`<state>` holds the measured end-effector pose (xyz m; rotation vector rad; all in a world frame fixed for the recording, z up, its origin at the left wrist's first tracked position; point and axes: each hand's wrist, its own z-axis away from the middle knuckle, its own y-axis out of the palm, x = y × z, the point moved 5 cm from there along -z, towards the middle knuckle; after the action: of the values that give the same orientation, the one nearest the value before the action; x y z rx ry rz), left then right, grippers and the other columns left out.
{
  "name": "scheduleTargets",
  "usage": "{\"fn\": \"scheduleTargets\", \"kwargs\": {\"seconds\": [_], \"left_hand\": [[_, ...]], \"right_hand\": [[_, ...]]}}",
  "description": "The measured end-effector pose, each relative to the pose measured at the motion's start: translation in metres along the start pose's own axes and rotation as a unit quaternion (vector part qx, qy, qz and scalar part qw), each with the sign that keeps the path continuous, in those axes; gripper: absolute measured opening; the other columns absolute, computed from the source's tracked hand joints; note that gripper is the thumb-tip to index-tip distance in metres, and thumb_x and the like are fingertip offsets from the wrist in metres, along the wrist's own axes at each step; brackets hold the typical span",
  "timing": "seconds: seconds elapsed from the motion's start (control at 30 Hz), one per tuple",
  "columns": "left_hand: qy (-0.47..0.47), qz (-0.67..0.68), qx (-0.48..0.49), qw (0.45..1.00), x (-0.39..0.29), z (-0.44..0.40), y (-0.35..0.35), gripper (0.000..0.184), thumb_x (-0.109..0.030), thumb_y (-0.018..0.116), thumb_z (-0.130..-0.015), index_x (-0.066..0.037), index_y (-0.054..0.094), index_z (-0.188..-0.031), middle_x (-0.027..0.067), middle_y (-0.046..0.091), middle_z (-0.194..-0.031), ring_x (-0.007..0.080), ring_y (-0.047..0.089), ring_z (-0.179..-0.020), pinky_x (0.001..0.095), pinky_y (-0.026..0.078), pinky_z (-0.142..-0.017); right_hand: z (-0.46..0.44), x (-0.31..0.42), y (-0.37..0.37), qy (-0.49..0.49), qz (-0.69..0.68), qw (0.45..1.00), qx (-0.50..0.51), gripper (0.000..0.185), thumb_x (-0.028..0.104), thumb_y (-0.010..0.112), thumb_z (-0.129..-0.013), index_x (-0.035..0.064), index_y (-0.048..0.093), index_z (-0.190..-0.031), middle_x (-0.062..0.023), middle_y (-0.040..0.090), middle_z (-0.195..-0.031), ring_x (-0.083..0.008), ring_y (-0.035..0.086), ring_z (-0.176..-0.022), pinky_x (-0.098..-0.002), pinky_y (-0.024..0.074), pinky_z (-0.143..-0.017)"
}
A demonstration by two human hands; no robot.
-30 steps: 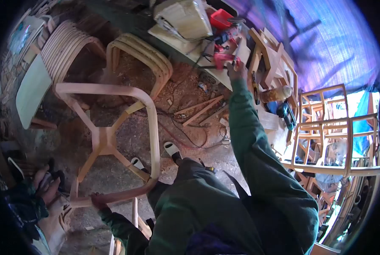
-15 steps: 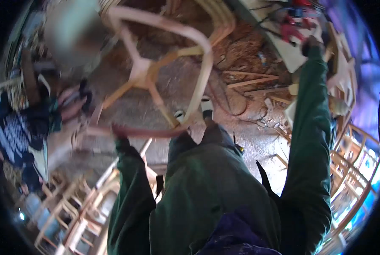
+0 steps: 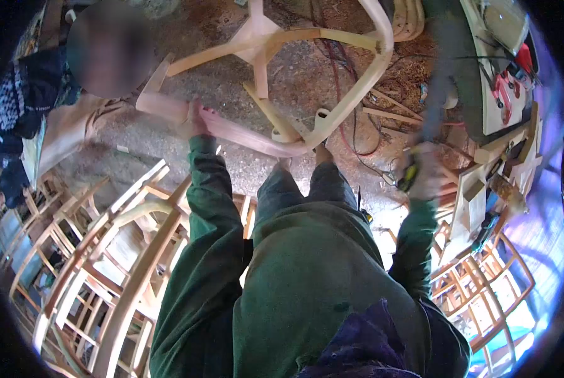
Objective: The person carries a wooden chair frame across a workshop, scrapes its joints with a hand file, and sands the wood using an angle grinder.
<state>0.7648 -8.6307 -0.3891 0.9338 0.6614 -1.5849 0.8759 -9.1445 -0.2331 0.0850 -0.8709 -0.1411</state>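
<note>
My left hand (image 3: 197,121) is closed round the near edge of a curved wooden frame (image 3: 250,134). Crossed wooden braces (image 3: 257,41) sit inside the frame, and one lower brace piece reaches its near corner. To the right of the frame, my right hand (image 3: 425,171) is closed on a yellow and black handle (image 3: 409,170). A long bluish-grey blade, blurred by motion, extends upward from it, like a handsaw (image 3: 438,88). The blade is apart from the frame.
Another person (image 3: 42,94) is at the upper left. A bench (image 3: 497,120) at the right bears red tools (image 3: 509,94) and wood pieces. Chair frames (image 3: 118,258) stand lower left, others (image 3: 483,290) lower right. Cables (image 3: 357,142) and wood strips (image 3: 392,113) lie on the floor.
My right hand has come away from the red tools on the bench, back toward my body, and now holds the saw. My left hand still grips the frame. The view has shifted.
</note>
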Motion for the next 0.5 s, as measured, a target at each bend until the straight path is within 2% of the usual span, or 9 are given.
{"fn": "scheduleTargets", "kwargs": {"seconds": [0.03,0.1,0.17,0.2,0.33,0.5], "left_hand": [[-0.013,0.017,0.007,1.0,0.0,0.003,0.003,0.035,-0.008,0.078,-0.073,-0.005,0.054,-0.099,0.0092,0.056,-0.07,0.0228,0.054,-0.05,0.0386,0.051,-0.045],[-0.006,0.023,0.021,1.0,-0.005,0.013,0.007,0.034,-0.008,0.077,-0.074,-0.005,0.054,-0.098,0.0089,0.055,-0.069,0.0226,0.054,-0.049,0.0387,0.05,-0.045],[0.033,-0.004,0.035,0.999,-0.013,0.026,0.011,0.034,-0.008,0.076,-0.073,-0.006,0.053,-0.098,0.0083,0.054,-0.07,0.0224,0.054,-0.051,0.0405,0.051,-0.047],[0.032,0.001,0.03,0.999,-0.012,0.031,0.012,0.034,-0.007,0.076,-0.074,-0.005,0.053,-0.098,0.0081,0.054,-0.069,0.0221,0.053,-0.05,0.0397,0.051,-0.046],[0.04,0.014,0.021,0.999,-0.001,0.051,0.01,0.036,-0.002,0.074,-0.075,-0.004,0.051,-0.102,0.0088,0.053,-0.066,0.0214,0.055,-0.049,0.0376,0.052,-0.046],[0.072,0.005,0.044,0.996,0.02,0.075,0.002,0.048,-0.002,0.074,-0.076,0.001,0.046,-0.114,0.0105,0.057,-0.068,0.0207,0.057,-0.052,0.0375,0.052,-0.048]], "right_hand": [[0.007,-0.043,0.01,0.113,-0.022,0.993,0.041,0.017,0.024,0.054,-0.096,0.009,0.058,-0.102,-0.0029,0.06,-0.07,-0.012,0.054,-0.049,-0.0251,0.0414,-0.04],[0.011,-0.075,0.051,0.17,0.171,0.963,0.117,0.021,0.022,0.054,-0.096,0.0059,0.055,-0.11,-0.0047,0.058,-0.068,-0.0124,0.052,-0.046,-0.0262,0.04,-0.039],[0.009,-0.114,0.067,0.17,0.235,0.941,0.176,0.031,0.019,0.053,-0.096,0.005,0.05,-0.124,-0.0058,0.056,-0.067,-0.0126,0.051,-0.044,-0.0268,0.0392,-0.039],[0.005,-0.133,0.068,0.202,0.27,0.923,0.183,0.043,0.016,0.051,-0.096,0.0092,0.041,-0.137,-0.0056,0.055,-0.067,-0.0121,0.05,-0.043,-0.0266,0.0398,-0.039],[-0.002,-0.166,0.07,0.192,0.353,0.89,0.216,0.046,0.018,0.047,-0.098,0.0173,0.036,-0.142,-0.005,0.053,-0.067,-0.0121,0.048,-0.042,-0.0275,0.0413,-0.039],[-0.025,-0.194,0.059,0.285,0.358,0.871,0.18,0.047,0.019,0.047,-0.098,0.0204,0.036,-0.143,-0.0047,0.051,-0.067,-0.0125,0.048,-0.041,-0.0286,0.0402,-0.037]]}}
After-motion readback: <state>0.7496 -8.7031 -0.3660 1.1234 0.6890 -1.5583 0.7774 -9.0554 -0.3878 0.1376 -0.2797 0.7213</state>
